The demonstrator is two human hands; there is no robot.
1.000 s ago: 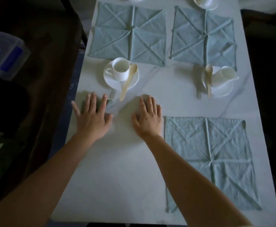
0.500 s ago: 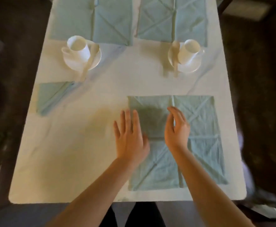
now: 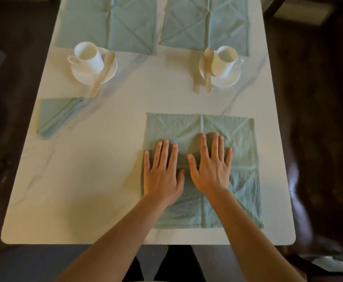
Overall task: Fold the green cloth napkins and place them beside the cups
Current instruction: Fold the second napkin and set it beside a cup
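Both bare forearms reached in from the near edge of the white table (image 3: 81,204), running forward side by side. The left hand (image 3: 162,174) lay palm down on the nearest green napkin (image 3: 244,180), fingers straight and slightly spread, gripping nothing, its little finger close to the cloth's left edge. The right hand (image 3: 211,169) lay just beside it, likewise flat with straight, fanned fingers, holding nothing, its fingertips reaching a little farther up the cloth. The two thumbs were close together but apart. This napkin was spread open as a creased square on the near right part of the table.

Farther off and to the left, a folded napkin (image 3: 56,117) lay near the table's left edge, just on the near side of the left cup (image 3: 88,57). That cup stood on a saucer (image 3: 81,77) with a pale spoon (image 3: 101,75) leaning over the rim. The right cup (image 3: 224,61) stood on its own saucer (image 3: 227,83), with a second spoon (image 3: 208,78) at its left.

Beyond the cups, a far left napkin (image 3: 125,23) and a far right napkin (image 3: 223,21) lay open and flat, side by side.
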